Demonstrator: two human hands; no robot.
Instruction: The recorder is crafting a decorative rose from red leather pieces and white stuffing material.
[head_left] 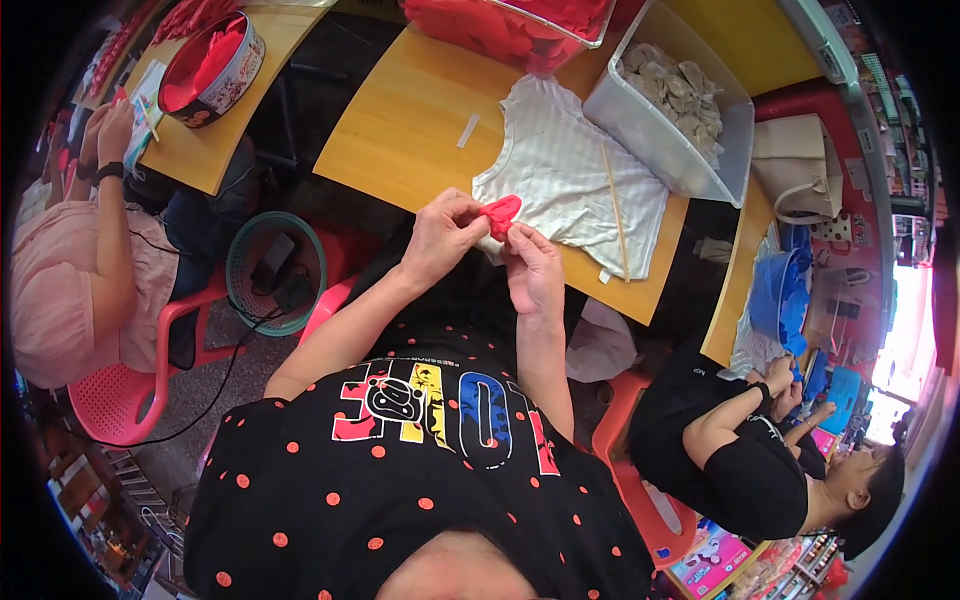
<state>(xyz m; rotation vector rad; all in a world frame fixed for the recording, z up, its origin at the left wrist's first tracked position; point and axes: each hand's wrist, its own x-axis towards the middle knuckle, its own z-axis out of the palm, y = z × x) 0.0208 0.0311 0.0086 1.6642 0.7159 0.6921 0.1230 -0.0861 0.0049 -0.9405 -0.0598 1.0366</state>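
Above the near edge of the yellow wooden table (385,125), both my hands grip one small red piece of soft, folded material (504,209). Its exact kind is not clear. My left hand (440,236) pinches its left side between thumb and fingers. Fingertips of my right hand (534,268) are closed on its lower right side. Just beyond my hands a white striped shirt (545,140) lies spread on the tabletop. A thin wooden stick (614,212) rests across the shirt. To the left of the shirt is a small whitish strip (468,131).
A clear plastic bin (620,112) of beige crumpled pieces stands far right, beside a bin of red pieces (500,32). At left, a person (95,270) works by a round tub (248,75); a green basket (236,262) stands below. Another person (740,460) sits at right near blue pieces.
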